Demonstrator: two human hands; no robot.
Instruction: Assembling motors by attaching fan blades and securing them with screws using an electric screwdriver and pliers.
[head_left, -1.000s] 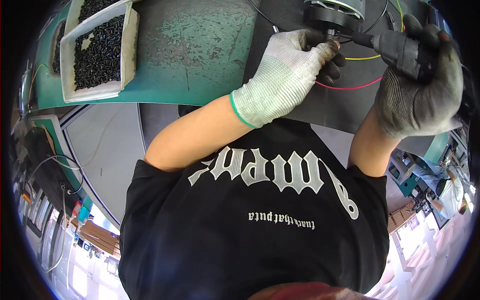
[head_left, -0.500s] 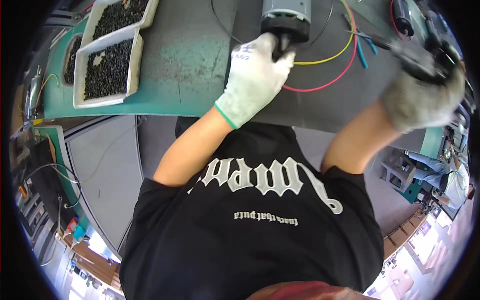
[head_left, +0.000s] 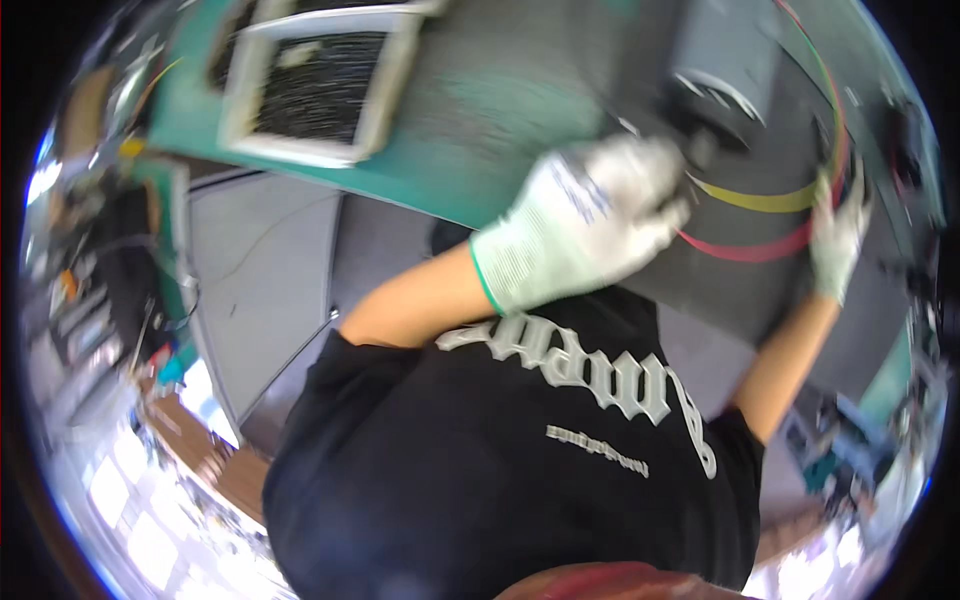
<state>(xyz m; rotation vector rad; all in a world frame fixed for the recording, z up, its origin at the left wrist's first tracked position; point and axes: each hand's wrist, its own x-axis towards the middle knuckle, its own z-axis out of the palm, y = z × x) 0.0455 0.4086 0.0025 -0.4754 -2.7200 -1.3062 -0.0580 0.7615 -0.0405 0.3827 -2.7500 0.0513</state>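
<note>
The right hand (head_left: 838, 235) has let go of the black tool and now rests by the wires (head_left: 770, 200).

Motion-blurred throughout; left hand (head_left: 590, 225) hiding its grip, motor (head_left: 725, 60) cut off at top, right hand (head_left: 838, 235) smeared.

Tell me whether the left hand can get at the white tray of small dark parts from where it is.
Probably yes. The left hand rests by the grey motor, and the white tray sits further left on the green table, with only bare tabletop between them.

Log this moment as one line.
left hand: on motor base | right hand: at wires | tray: far left
</note>
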